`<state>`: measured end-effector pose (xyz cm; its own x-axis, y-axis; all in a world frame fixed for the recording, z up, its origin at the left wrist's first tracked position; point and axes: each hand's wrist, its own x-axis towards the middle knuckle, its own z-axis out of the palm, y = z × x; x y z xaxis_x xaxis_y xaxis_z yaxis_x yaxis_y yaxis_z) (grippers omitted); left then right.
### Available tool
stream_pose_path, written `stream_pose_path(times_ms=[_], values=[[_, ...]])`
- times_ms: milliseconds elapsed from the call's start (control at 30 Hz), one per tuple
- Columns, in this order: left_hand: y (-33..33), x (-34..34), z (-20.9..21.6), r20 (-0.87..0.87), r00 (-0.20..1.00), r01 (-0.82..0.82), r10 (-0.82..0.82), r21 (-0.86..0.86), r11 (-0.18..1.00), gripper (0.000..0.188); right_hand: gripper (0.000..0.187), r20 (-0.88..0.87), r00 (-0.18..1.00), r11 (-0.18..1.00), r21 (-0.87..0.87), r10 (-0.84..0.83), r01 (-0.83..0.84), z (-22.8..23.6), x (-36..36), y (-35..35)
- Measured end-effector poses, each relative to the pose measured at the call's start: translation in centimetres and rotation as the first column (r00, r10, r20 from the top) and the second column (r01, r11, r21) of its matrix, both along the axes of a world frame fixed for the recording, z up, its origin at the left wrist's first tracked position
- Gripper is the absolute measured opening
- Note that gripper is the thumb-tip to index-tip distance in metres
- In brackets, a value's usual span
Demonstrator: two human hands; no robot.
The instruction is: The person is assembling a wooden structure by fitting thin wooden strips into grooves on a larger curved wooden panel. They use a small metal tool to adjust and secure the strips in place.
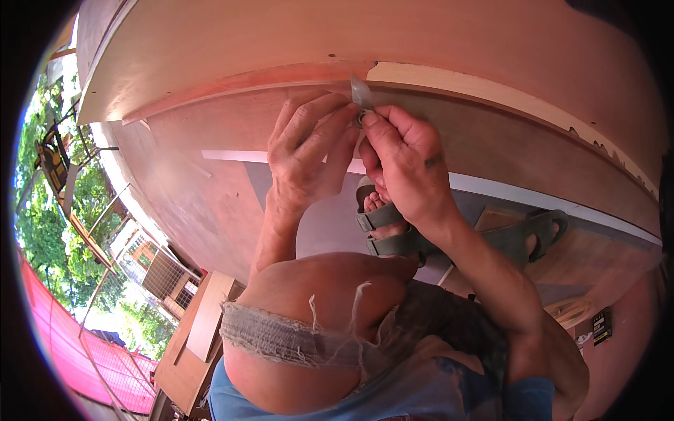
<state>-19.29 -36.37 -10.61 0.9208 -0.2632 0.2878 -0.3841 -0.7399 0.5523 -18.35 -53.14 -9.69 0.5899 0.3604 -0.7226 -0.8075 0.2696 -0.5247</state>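
My right hand (413, 158) pinches a thin grey blade-like piece (361, 94) between thumb and bent forefinger. A small round metal-looking part (361, 118) shows at its lower end, half covered by my fingers. My left hand (303, 147) reaches the same piece from the other side, its thumb and fingertips closed in on it. The tip of the piece points up at a narrow wooden edge. Left of that tip the edge is a reddish strip (281, 76); right of it runs a pale bare strip (456, 83) with a ragged end.
A broad wooden panel (421, 35) spans the top. Below, a white strip (547, 201) crosses behind my hands. My bent knee (302, 281) and sandalled foot (382, 221) are close beneath. Boards (203, 330), pink netting (98, 358) and greenery are at left.
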Motion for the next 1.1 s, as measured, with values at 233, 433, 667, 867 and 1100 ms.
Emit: stream_pose_path(times_ms=[233,433,667,867,1100], values=[[-1.6,-0.7,-0.6,-0.081,0.991,-0.11,0.104,-0.07,0.991,0.035,0.026,-0.063,0.996,0.997,-0.047,-0.063,0.06,1.0,0.3,-0.7],[-3.4,-1.1,-0.3,-0.239,0.935,-0.31,0.261,-0.198,0.93,0.021,0.025,-0.154,0.985,0.996,-0.061,-0.079,0.07,2.1,1.2,-1.6],[-3.5,-0.1,-0.7,-0.31,0.918,-0.319,0.247,-0.207,0.925,0.018,0.026,-0.094,0.995,0.994,-0.106,-0.033,0.023,0.9,1.7,-1.9],[-4.3,-0.3,0.0,-0.337,0.917,-0.303,0.215,-0.235,0.924,0.017,0.025,-0.185,0.981,0.99,-0.133,-0.063,0.038,2.5,1.9,-2.9],[-4.6,-0.4,-0.1,-0.387,0.898,-0.315,0.209,-0.235,0.92,0.017,0.029,-0.058,0.998,0.981,-0.193,0.009,-0.02,1.6,1.8,-3.3]])
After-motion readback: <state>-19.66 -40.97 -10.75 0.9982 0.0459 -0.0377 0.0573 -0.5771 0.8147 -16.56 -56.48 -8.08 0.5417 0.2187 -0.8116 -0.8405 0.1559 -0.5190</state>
